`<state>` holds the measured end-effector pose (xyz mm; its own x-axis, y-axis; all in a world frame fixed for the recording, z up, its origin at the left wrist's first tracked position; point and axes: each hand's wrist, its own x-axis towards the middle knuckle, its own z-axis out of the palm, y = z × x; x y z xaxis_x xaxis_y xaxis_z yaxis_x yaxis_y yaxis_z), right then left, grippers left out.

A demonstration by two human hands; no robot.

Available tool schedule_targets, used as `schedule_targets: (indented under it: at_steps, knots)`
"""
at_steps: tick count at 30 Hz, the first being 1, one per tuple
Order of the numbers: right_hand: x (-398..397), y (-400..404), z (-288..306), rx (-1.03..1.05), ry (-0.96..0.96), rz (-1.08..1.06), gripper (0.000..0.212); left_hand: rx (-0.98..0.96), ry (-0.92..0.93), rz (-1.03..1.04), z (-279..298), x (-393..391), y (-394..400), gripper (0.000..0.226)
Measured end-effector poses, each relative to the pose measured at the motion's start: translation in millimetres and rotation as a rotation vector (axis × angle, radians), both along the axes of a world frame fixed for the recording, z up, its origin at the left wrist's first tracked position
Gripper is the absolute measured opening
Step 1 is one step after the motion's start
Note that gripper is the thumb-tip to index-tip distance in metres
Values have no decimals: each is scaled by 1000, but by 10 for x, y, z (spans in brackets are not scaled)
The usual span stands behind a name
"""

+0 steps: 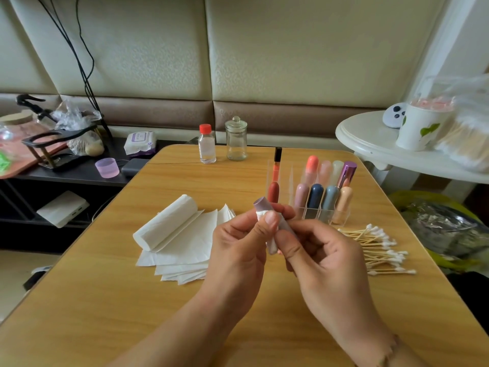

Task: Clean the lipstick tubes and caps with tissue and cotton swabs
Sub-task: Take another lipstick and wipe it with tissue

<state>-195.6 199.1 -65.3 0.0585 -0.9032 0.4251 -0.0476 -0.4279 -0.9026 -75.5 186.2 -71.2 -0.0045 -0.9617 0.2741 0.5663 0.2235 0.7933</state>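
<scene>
A mauve lipstick tube point(260, 203) is held above the middle of the wooden table point(105, 300). My right hand point(322, 263) grips its lower part. My left hand point(238, 245) pinches a small wad of white tissue point(262, 213) against the tube's side with the thumb. Behind the hands a clear organiser point(325, 214) holds several coloured lipsticks upright. A heap of cotton swabs point(381, 247) lies to the right. A tissue roll point(166, 222) rests on several spread tissue sheets point(185, 258) to the left.
At the table's far edge stand a clear bottle with a red cap point(207, 144) and a lidded glass jar point(236, 139). A white round side table point(370, 144) with a paper cup point(418, 128) stands right. A dark shelf with clutter point(66, 144) is left.
</scene>
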Motion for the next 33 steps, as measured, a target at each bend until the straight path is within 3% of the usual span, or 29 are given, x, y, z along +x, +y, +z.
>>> schedule_targets:
  at_steps: [3, 7, 10, 14, 18, 20, 22, 25, 30, 33]
  knots:
    - [14, 9, -28, 2, 1, 19, 20, 10, -10, 29, 16, -2, 20, 26]
    - [38, -1, 9, 63, -56, 113, 19, 7, -38, 69, -30, 11, -7, 39]
    - [35, -8, 30, 151, -101, 162, 26, 8, -63, 63, -23, 18, -3, 35]
    - [-7, -25, 48, 450, -245, 275, 39, -2, -117, 48, 7, 34, 2, 35]
    - [-87, -56, 119, 823, -501, 536, 36, 9, -129, 19, 22, 49, 28, 26]
    - [-104, -56, 97, 770, -426, 523, 50, 16, -127, 29, 28, 54, 20, 34]
    - [-65, -48, 49, 560, -285, 407, 69, 17, -128, 34, 26, 55, -1, 46]
    - [15, -20, 15, 422, -246, 326, 53, 25, -108, 52, 5, 54, -7, 34]
    - [-31, -4, 108, 798, -527, 580, 45, 51, -80, -5, 42, 29, 22, 25]
    - [-79, -42, 44, 898, -616, 778, 51, 55, -67, -30, 58, 27, 41, 30]
